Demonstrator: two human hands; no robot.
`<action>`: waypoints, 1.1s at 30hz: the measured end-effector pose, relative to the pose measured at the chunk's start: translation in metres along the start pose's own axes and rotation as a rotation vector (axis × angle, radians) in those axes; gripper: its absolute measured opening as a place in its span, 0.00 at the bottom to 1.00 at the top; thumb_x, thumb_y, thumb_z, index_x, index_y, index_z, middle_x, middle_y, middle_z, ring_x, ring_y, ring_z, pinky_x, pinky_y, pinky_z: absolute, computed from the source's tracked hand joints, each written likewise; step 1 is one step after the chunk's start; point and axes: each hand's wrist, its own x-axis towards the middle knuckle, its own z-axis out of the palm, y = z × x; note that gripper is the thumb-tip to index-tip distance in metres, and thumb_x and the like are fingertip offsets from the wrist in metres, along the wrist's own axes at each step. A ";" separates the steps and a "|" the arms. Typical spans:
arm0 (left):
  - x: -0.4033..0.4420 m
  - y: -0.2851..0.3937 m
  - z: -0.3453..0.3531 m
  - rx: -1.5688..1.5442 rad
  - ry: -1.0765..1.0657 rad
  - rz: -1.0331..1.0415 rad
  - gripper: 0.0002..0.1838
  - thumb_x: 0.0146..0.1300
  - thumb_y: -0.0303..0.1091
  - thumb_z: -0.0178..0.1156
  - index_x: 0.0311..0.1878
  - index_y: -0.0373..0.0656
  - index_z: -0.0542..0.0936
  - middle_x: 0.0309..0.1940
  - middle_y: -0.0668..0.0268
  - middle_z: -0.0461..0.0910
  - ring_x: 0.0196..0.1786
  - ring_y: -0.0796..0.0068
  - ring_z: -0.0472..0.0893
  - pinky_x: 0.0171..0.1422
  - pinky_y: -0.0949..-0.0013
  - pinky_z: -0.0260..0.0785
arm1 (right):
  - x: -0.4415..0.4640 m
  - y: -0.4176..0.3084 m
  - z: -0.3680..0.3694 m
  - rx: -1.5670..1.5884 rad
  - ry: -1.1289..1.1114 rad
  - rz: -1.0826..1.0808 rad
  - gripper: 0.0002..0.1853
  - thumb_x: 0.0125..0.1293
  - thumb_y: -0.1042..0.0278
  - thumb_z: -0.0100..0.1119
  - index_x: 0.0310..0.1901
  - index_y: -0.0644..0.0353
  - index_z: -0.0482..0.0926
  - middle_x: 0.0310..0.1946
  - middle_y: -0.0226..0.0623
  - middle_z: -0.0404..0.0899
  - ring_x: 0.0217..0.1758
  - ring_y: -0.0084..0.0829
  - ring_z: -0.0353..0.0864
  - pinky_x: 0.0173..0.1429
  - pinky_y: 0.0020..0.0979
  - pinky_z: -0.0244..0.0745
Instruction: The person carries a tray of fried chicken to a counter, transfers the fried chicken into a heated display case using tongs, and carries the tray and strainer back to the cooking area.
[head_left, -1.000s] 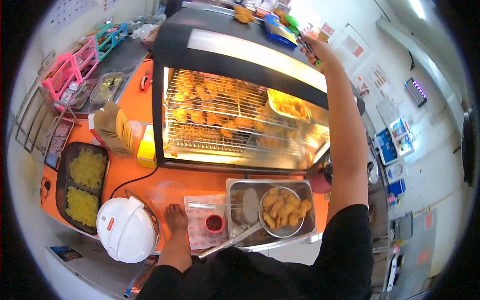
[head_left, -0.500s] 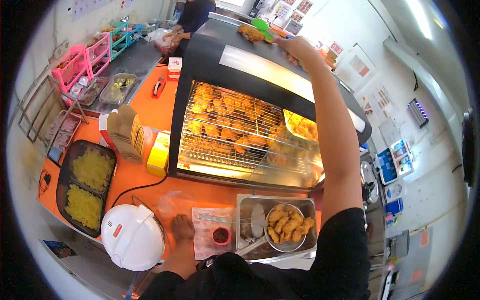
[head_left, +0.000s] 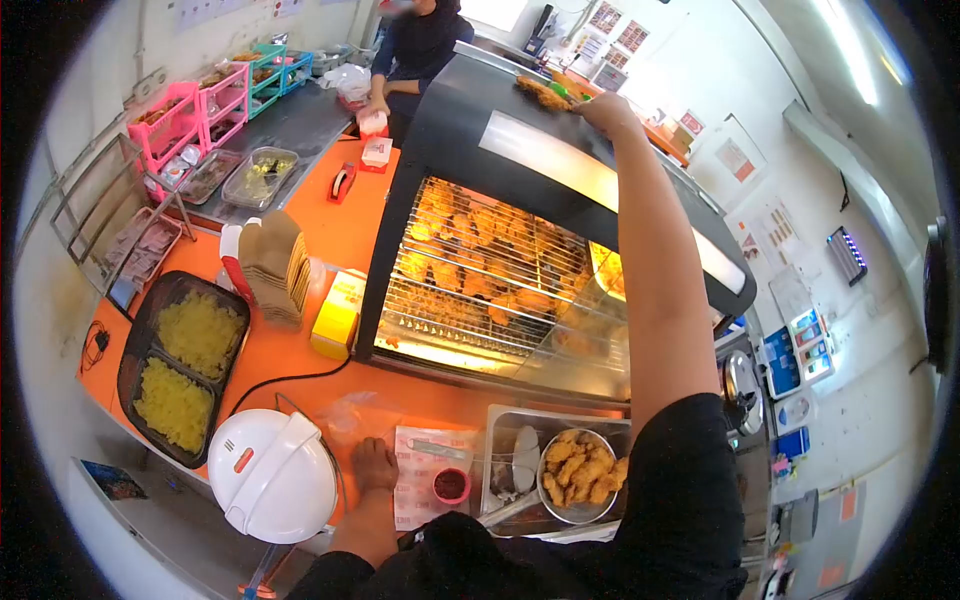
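Note:
My right hand [head_left: 606, 115] reaches over the top of the heated display cabinet [head_left: 540, 105], closed on what look like green tongs [head_left: 561, 91]. A flat piece of fried chicken [head_left: 541, 94] is at their tip, above the cabinet's dark top. The handle is mostly hidden in my fingers. My left hand [head_left: 374, 466] lies on the orange counter with fingers spread, holding nothing. Right beside it is a printed paper sheet [head_left: 415, 500] bearing a metal utensil [head_left: 440, 449] and a pink cup of dark red sauce [head_left: 451, 485].
A strainer of fried chicken pieces [head_left: 580, 470] sits in a metal tray [head_left: 500, 420]. Left are a white round-lidded appliance [head_left: 270, 475], a black tray of yellow shreds [head_left: 235, 340], cardboard sleeves [head_left: 275, 265] and a yellow box [head_left: 338, 315]. Across the counter a person [head_left: 425, 45] handles a red-and-white box [head_left: 374, 124].
The view has shifted, so things sit further right and lower. My right hand, tongs and chicken have turned slightly over the cabinet top. The other person's hand is now at a red-and-white box.

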 end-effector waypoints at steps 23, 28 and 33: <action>-0.006 0.013 -0.002 0.033 0.099 0.064 0.16 0.70 0.41 0.54 0.50 0.39 0.76 0.52 0.52 0.75 0.58 0.47 0.73 0.64 0.44 0.65 | -0.397 0.170 -0.180 1.958 -0.584 0.443 0.31 0.83 0.46 0.45 0.64 0.74 0.72 0.21 0.29 0.69 0.09 0.11 0.59 0.09 0.15 0.55; -0.003 0.013 0.003 0.126 0.048 0.152 0.21 0.73 0.43 0.51 0.58 0.35 0.75 0.55 0.45 0.75 0.57 0.43 0.74 0.64 0.43 0.66 | -0.598 0.194 -0.183 1.990 -0.443 0.639 0.34 0.82 0.44 0.47 0.64 0.77 0.70 0.23 0.31 0.72 0.11 0.11 0.63 0.12 0.14 0.57; -0.003 0.001 0.028 0.217 0.093 0.196 0.25 0.77 0.49 0.46 0.61 0.35 0.74 0.62 0.42 0.73 0.57 0.40 0.75 0.62 0.40 0.67 | -0.760 0.212 -0.159 1.418 -0.320 1.217 0.27 0.79 0.48 0.55 0.56 0.71 0.81 0.22 0.25 0.71 0.12 0.10 0.56 0.14 0.16 0.46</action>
